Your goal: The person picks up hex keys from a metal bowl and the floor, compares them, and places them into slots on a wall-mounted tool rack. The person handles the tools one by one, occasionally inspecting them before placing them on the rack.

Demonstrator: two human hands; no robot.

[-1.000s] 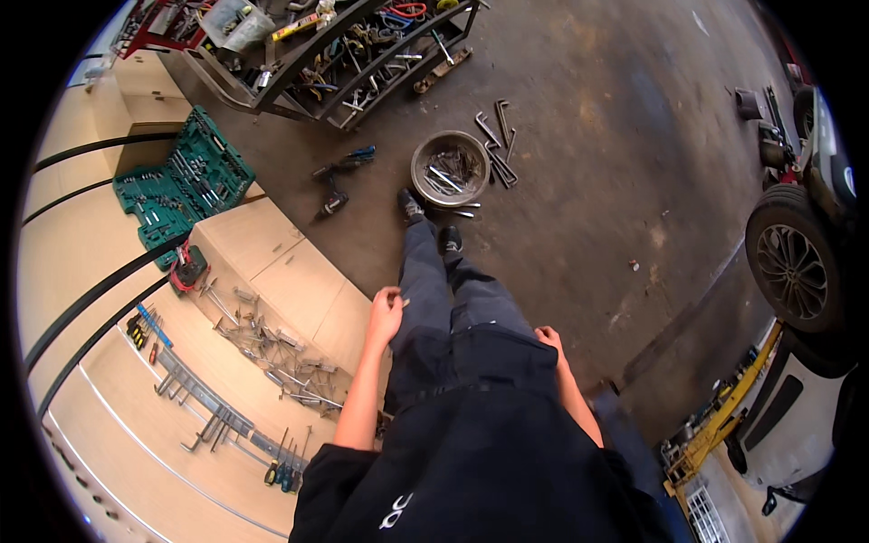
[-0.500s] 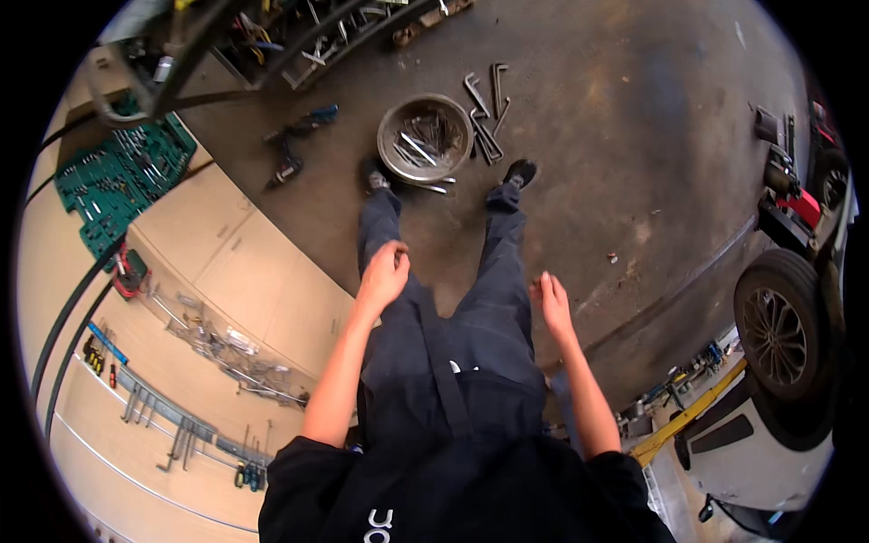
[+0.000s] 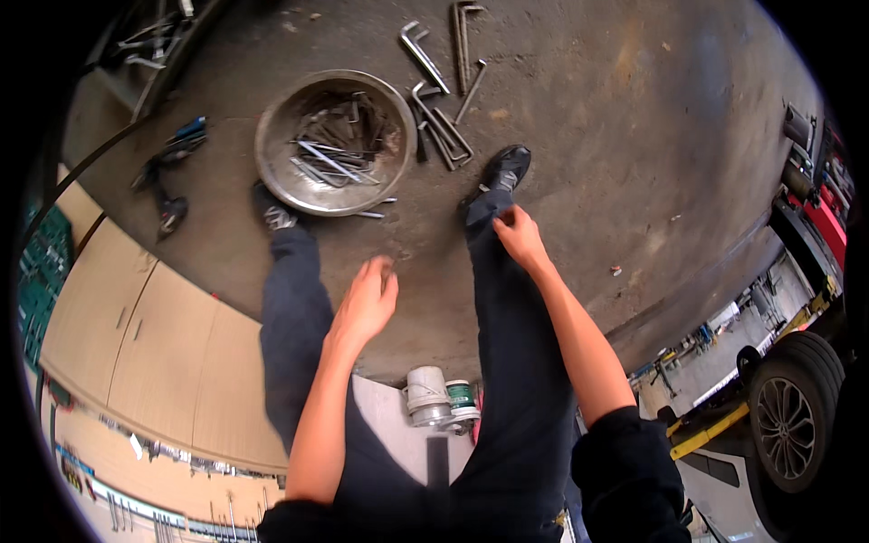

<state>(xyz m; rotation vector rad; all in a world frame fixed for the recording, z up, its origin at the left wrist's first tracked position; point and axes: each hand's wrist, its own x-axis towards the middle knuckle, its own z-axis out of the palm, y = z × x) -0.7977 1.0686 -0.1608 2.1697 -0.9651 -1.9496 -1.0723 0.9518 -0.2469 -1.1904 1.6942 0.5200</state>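
A round metal bowl (image 3: 272, 167) stands on the floor in front of my left foot, holding several L-shaped hex keys and bright metal rods (image 3: 330, 163). Right of the bowl, several large hex keys (image 3: 444, 136) lie loose on the floor. My left hand (image 3: 365, 297) hangs between my legs, nearer me than the bowl, with nothing in it; its fingers are loosely apart and blurred at the tips. With its fingers curled in, my right hand (image 3: 520, 237) pinches the lower right leg of my dark trousers (image 3: 507, 317).
Left of the bowl lies a cordless drill (image 3: 167, 172) on the floor. Wooden cabinets (image 3: 136, 344) line the left side. Behind my legs stand white buckets (image 3: 427, 394). To the right are a car wheel (image 3: 783, 412) and a yellow lift arm (image 3: 711, 430).
My body has bent lower, so the bowl and hex keys appear larger. My right hand has moved down and forward to the trouser leg. The left hand has also reached forward.
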